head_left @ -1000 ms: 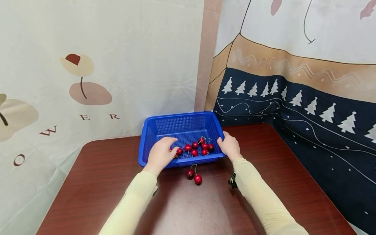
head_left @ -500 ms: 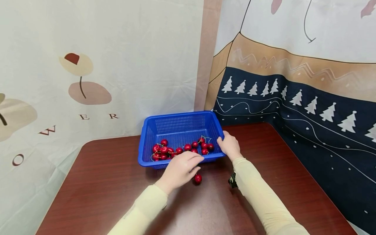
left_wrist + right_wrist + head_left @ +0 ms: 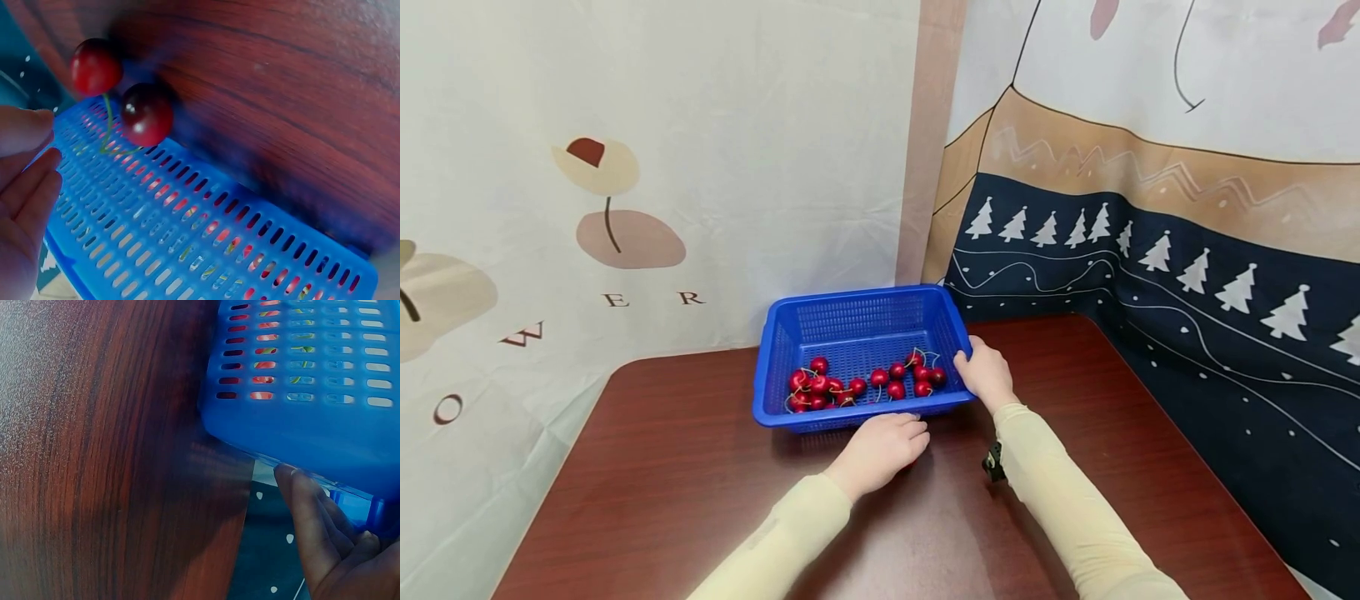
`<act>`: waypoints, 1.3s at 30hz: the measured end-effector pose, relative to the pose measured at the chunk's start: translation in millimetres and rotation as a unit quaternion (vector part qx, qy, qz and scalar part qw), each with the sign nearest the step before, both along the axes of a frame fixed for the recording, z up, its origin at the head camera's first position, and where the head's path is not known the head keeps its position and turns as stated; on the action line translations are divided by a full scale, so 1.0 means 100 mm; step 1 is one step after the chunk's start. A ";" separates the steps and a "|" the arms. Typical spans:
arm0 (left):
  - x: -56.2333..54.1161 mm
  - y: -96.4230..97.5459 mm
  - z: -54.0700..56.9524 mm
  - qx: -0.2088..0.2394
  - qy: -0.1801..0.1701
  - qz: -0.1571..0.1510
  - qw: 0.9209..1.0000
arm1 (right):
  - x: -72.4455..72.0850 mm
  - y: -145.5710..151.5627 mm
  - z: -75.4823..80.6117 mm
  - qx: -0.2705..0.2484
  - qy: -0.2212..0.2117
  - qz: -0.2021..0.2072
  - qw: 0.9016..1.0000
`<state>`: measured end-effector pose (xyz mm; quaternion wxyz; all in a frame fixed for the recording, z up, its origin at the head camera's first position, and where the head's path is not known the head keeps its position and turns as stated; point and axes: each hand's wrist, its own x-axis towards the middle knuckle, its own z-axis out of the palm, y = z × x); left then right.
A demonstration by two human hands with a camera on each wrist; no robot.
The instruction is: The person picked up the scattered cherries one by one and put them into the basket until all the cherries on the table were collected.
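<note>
My left hand (image 3: 883,450) hovers just in front of the blue plastic basket (image 3: 805,420), its fingers loosely bent. It hides nearly all of two cherries on the table in the head view. The left wrist view shows this pair, a dark red cherry (image 3: 147,115) and a brighter cherry (image 3: 95,67), joined by green stems close to the basket's slotted wall. Thumb and fingertips (image 3: 45,164) are apart from them. My right hand (image 3: 987,372) grips the basket's right rim, fingers (image 3: 309,512) against its outer side. Several cherries (image 3: 818,384) lie inside along the front.
The basket stands at the back of a dark red-brown wooden table (image 3: 647,467). Behind it hangs a pale printed cloth (image 3: 775,167). A dark blue cloth with white trees (image 3: 1150,317) borders the table's right side.
My left hand has moved out from over the basket, rightward and toward the front, down to the two cherries on the table. The right hand and the basket stay put.
</note>
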<state>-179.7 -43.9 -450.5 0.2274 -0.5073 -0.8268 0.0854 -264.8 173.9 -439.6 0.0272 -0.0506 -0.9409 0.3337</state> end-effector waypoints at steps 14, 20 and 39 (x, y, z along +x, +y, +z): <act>-0.09 0.12 -0.19 -0.070 0.060 0.058 0.994 | 0.00 0.01 0.00 -0.002 0.000 0.003 1.000; -0.08 0.11 -0.22 -0.078 0.055 0.066 0.993 | -0.01 0.01 -0.01 -0.002 0.002 0.002 1.000; -0.01 0.03 -0.10 -0.039 -0.018 0.105 0.994 | -0.01 0.01 0.01 0.000 0.000 0.006 1.000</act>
